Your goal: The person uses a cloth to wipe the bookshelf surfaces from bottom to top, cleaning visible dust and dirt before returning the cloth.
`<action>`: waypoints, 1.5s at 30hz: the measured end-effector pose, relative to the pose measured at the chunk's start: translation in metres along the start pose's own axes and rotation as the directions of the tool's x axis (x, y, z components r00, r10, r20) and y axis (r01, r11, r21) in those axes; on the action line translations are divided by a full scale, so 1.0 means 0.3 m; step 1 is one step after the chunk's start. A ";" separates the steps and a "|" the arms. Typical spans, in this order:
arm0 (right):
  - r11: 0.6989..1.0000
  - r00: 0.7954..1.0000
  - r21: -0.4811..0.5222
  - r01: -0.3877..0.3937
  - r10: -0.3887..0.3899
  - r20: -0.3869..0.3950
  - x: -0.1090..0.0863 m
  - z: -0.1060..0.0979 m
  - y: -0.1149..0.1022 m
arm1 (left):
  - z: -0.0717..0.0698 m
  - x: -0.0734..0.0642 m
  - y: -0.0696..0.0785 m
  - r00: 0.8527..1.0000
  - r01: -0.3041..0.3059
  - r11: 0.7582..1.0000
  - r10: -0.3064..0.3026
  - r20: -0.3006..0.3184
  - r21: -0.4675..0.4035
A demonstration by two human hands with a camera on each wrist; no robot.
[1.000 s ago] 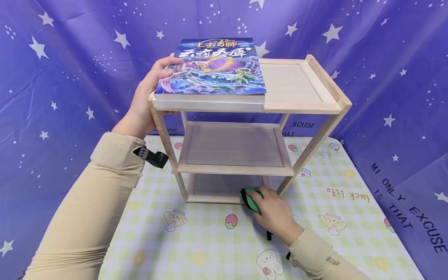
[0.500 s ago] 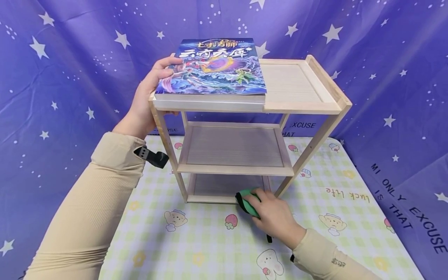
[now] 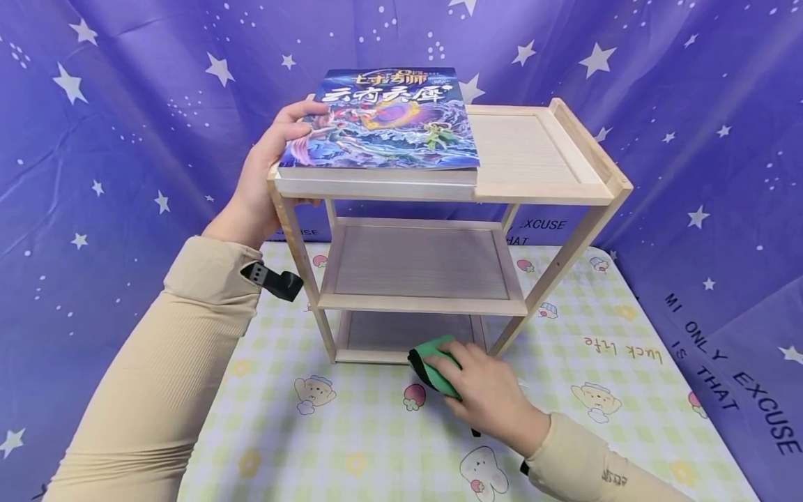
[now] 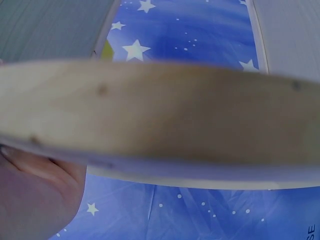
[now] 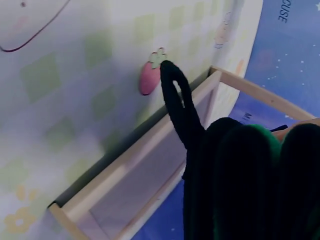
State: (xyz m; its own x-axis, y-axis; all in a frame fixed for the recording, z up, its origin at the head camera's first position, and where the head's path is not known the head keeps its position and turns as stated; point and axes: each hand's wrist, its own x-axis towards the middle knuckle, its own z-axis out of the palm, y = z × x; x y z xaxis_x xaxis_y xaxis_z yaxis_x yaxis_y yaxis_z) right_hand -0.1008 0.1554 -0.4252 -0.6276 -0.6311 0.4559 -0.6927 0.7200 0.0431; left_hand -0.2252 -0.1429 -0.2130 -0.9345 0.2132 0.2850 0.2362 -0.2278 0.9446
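A small three-tier wooden shelf stands on the table. My left hand grips its upper left end, with fingertips resting on a thick blue illustrated book lying on the top tier. In the left wrist view a pale wooden rail crosses in front, and part of the hand shows below it. Down at the bottom tier's front edge, my right hand holds a folded green cloth with black trim. From the right wrist, the cloth looks dark, with a hanging loop sticking out.
A checked tablecloth with cartoon prints covers the table. Purple star-patterned fabric hangs close behind and along both sides. The shelf's right front leg rises just beyond the right hand.
My right hand and the green cloth have slid a little to the left along the bottom tier's front edge. The left hand, book and shelf look the same.
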 end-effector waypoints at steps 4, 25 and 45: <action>0.999 0.999 0.037 0.020 -0.018 -0.044 0.010 -0.016 -0.010 | 0.001 0.000 0.001 1.000 0.007 1.000 -0.007 0.001 -0.002; 0.975 0.964 0.182 0.126 -0.077 -0.255 0.077 -0.110 -0.016 | 0.001 -0.001 0.003 1.000 0.004 1.000 -0.004 -0.003 0.002; 0.974 0.870 0.225 -0.028 0.134 -0.474 0.211 -0.186 0.058 | -0.008 -0.001 0.004 1.000 0.006 0.999 -0.005 -0.011 0.049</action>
State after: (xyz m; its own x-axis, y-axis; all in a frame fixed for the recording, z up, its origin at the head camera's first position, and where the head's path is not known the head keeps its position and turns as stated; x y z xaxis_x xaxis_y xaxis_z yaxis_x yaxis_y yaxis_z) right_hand -0.1328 0.1442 -0.3459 -0.4706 -0.3154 0.8240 -0.7370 0.6540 -0.1706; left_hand -0.2254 -0.1454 -0.2124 -0.9387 0.2037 0.2783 0.2436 -0.1795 0.9531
